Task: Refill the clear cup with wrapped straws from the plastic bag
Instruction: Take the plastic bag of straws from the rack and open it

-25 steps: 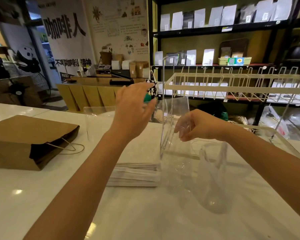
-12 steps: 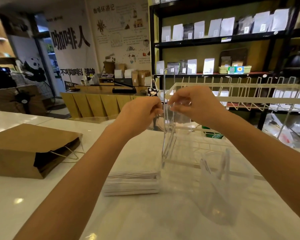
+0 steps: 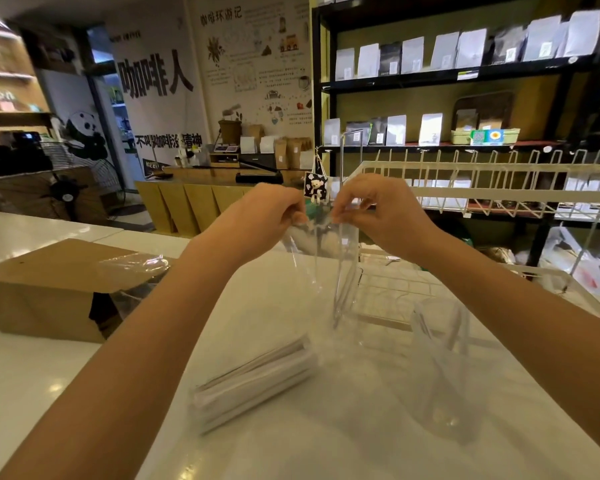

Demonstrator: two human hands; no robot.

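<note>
Both hands are raised over the counter (image 3: pixel 326 445), each pinched shut on the top edge of the clear bag: the left hand (image 3: pixel 274 211) grips one side of the mouth, the right hand (image 3: pixel 378 211) the other, fingertips close together with only a small gap between them. The bag (image 3: pixel 312 271) hangs down from that pinch, its lower part slack toward the counter, where the straws (image 3: pixel 253 379) lie in a bundle that looks to be inside its bottom end, though the film is too clear to be sure. The cup (image 3: pixel 442 362) stands to the right, near the bag but apart from it, with what may be a few straws in it. The step in hand appears to be opening the bag. Next the hands would need to pull the edges apart, then one must reach in for the straws and carry them to the cup.
</note>
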